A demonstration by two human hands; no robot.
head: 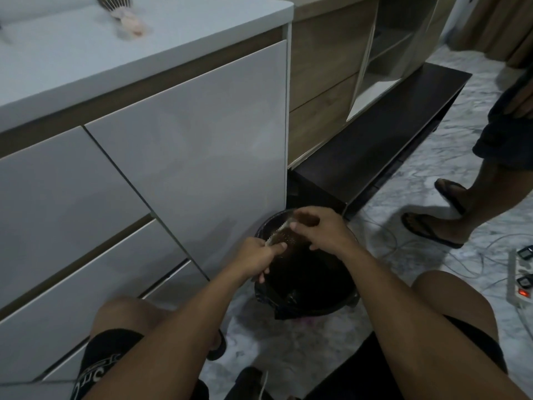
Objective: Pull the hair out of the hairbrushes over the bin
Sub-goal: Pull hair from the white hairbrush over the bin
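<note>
The brush (284, 230) is held directly over the open bin (305, 272), which stands on the floor against the white cabinet (184, 157). It looks light and rigid, a hard frame with a toothed pale edge and stiff pins that could prick or bend if squeezed, so the safe hold is by the handle or rim, not the bristle face. The hair (305, 219) matted in it is soft, light and tangled; it should lift best when pinched low near the pins and peeled along them. The left hand (258, 256) is clenched around the brush's near end, thumb lying along it, forearm reaching forward from the knee. The right hand (323, 229) arches over the far end, fingers curled down and pinching at the hair on the bristle side. A second brush (115, 1) lies up on the counter (144, 44), blurred.
</note>
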